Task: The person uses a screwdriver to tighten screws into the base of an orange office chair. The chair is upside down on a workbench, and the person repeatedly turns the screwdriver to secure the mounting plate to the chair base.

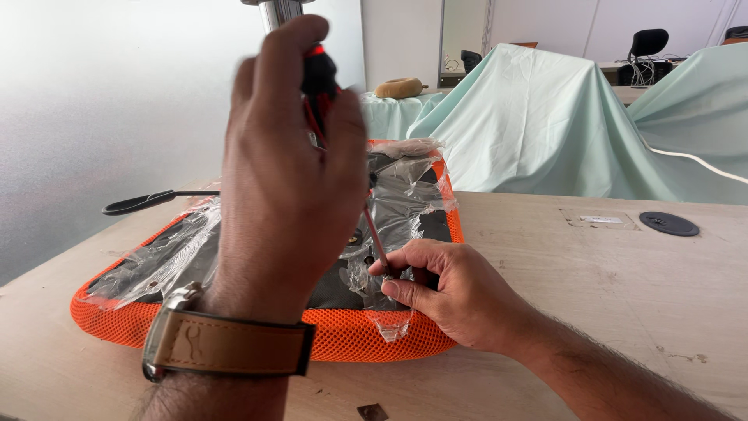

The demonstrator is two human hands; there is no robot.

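My left hand (288, 179), with a tan-strapped watch on its wrist, is raised and closed around the red and black handle of a screwdriver (319, 74). The shaft slants down to its tip near my right hand (444, 292). That hand rests on the underside of an upturned chair seat (343, 335) with orange mesh edging, its fingers pinching the shaft close to the tip. Crumpled clear plastic wrap (405, 195) covers the seat's black base plate.
The seat lies on a pale wooden table (592, 281). A black lever (140, 203) sticks out at the seat's left, and a metal column rises behind my left hand. A round black cable grommet (668, 224) sits far right. Pale green cloths (538, 125) cover furniture behind.
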